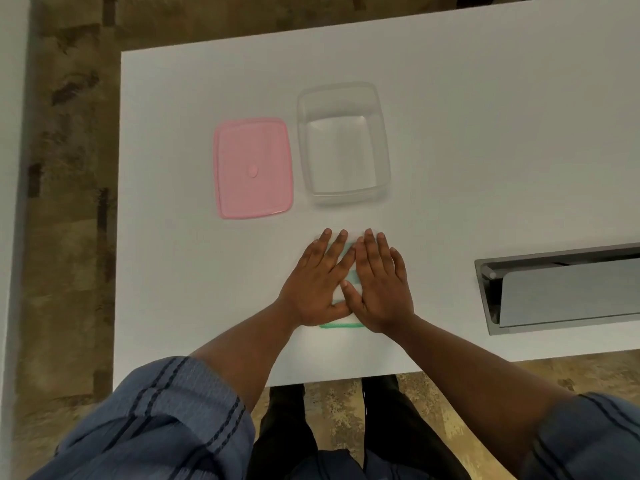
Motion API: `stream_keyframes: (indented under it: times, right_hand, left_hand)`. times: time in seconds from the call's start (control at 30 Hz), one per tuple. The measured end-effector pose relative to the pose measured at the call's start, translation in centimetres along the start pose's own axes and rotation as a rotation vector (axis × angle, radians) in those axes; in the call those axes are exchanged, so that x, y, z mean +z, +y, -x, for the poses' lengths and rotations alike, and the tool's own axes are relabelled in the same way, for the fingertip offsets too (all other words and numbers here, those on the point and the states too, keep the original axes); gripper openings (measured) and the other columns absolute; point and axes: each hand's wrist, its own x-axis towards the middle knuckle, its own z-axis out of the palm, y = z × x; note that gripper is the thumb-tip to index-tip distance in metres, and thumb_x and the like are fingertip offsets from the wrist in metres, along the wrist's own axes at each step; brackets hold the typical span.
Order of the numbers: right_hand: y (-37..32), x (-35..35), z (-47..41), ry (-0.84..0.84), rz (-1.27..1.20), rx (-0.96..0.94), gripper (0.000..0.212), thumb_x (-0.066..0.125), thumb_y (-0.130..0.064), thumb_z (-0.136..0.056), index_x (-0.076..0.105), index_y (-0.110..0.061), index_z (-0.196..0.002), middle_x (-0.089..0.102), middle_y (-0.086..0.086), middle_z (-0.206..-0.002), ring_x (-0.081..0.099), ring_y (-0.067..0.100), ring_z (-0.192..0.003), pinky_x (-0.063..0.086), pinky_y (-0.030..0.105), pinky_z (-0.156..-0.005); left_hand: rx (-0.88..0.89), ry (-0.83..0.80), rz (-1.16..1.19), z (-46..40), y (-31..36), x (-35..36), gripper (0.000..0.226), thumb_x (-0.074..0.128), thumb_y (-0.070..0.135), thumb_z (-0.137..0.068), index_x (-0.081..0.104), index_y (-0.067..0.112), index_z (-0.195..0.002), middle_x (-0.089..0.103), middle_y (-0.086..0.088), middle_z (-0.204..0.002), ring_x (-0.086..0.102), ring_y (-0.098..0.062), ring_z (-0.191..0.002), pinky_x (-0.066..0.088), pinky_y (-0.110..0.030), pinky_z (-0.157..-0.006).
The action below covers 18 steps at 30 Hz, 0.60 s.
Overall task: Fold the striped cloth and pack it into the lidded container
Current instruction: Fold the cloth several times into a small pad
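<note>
Both hands, the left hand (313,287) and right hand (379,285), lie flat with spread fingers, pressing the striped cloth (350,271) on the table (485,133). Beyond the fingertips stands the open container (343,98), with its pink lid (254,168) beside it.

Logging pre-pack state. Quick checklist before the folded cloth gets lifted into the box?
1. Clear rectangular plastic container open and empty: ok.
2. Pink plastic lid off, lying flat on the white table to the container's left and apart from it: ok.
3. White cloth with green stripes folded small: ok. Neatness of the fold: cannot tell, hands cover most of it.
4. Left hand and right hand flat on the cloth, fingers extended, no grasp yet: not ok for lifting.
5. Path from cloth to container free of objects: ok.
6. Cloth fits the container: cannot tell.
</note>
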Motion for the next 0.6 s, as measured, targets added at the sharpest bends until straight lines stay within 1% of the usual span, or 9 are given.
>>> stream_keyframes:
  times: [0.13,0.27,0.33,0.4,0.43,0.5,0.53,0.6]
  right_hand:
    - [0.2,0.3,0.1,-0.005,0.005,-0.001,0.079,0.023,-0.056,-0.102,0.013,-0.007,-0.162,0.006,0.014,-0.172,0.000,0.029,-0.159,0.012,0.050,-0.127]
    - [0.3,0.5,0.0,-0.023,0.013,0.004,0.080,0.022,-0.057,-0.101,0.010,-0.008,-0.163,0.003,0.012,-0.172,-0.003,0.028,-0.159,0.007,0.048,-0.128]
    - [0.4,0.4,0.0,-0.030,-0.017,0.007,0.079,0.021,-0.058,-0.102,0.008,-0.011,-0.163,0.000,0.010,-0.173,-0.005,0.028,-0.159,0.006,0.048,-0.127]
    - [0.3,0.0,0.2,-0.022,-0.076,0.007,0.077,0.019,-0.059,-0.102,0.006,-0.015,-0.164,-0.001,0.009,-0.173,-0.003,0.028,-0.159,0.009,0.048,-0.126]
    - [0.2,-0.3,0.3,-0.006,-0.124,0.016,0.076,0.021,-0.058,-0.102,0.007,-0.017,-0.164,0.000,0.009,-0.173,0.000,0.028,-0.159,0.012,0.048,-0.124]
    - [-0.1,-1.2,0.3,0.054,-0.259,0.097,0.075,0.030,-0.054,-0.100,0.009,-0.020,-0.163,0.004,0.010,-0.172,0.010,0.027,-0.158,0.020,0.045,-0.118]
    - [-0.3,-1.7,0.2,0.092,-0.330,0.163,0.075,0.034,-0.051,-0.099,0.011,-0.019,-0.163,0.008,0.011,-0.171,0.016,0.028,-0.155,0.024,0.045,-0.115]
    - [-0.4,-2.5,0.0,0.157,-0.451,0.297,0.077,0.044,-0.045,-0.096,0.017,-0.013,-0.161,0.020,0.014,-0.166,0.030,0.032,-0.148,0.034,0.050,-0.114]
  left_hand:
    - [-0.007,0.010,-0.007,0.1,0.2,0.0,0.098,0.039,0.073,-0.091,0.003,0.019,-0.164,-0.005,-0.007,-0.173,-0.008,-0.031,-0.159,-0.004,-0.044,-0.129]
    - [-0.018,0.012,0.003,0.2,0.3,-0.1,0.098,0.035,0.077,-0.091,0.000,0.021,-0.164,-0.008,-0.006,-0.173,-0.010,-0.031,-0.159,0.001,-0.047,-0.129]
    - [-0.033,0.007,0.020,0.3,0.4,-0.3,0.099,0.036,0.078,-0.090,0.000,0.022,-0.164,-0.011,-0.007,-0.172,-0.014,-0.032,-0.158,0.001,-0.049,-0.128]
    - [-0.074,0.006,0.048,0.4,0.8,-0.8,0.101,0.040,0.081,-0.087,0.003,0.026,-0.164,-0.012,-0.009,-0.172,-0.018,-0.032,-0.157,0.001,-0.050,-0.127]
    - [-0.110,0.019,0.070,0.5,1.0,-1.1,0.102,0.044,0.081,-0.085,0.006,0.028,-0.164,-0.011,-0.009,-0.172,-0.017,-0.032,-0.157,0.003,-0.051,-0.127]
    - [-0.207,0.059,0.137,0.9,1.6,-1.8,0.103,0.052,0.080,-0.082,0.010,0.031,-0.163,-0.008,-0.011,-0.172,-0.011,-0.033,-0.158,0.006,-0.049,-0.126]
    - [-0.270,0.081,0.186,1.1,1.9,-2.2,0.103,0.056,0.078,-0.082,0.010,0.032,-0.162,-0.006,-0.011,-0.172,-0.006,-0.033,-0.158,0.007,-0.047,-0.125]
    - [-0.425,0.158,0.321,1.3,2.8,-2.8,0.100,0.062,0.069,-0.084,0.013,0.029,-0.162,0.002,-0.011,-0.171,0.009,-0.031,-0.156,0.014,-0.042,-0.122]
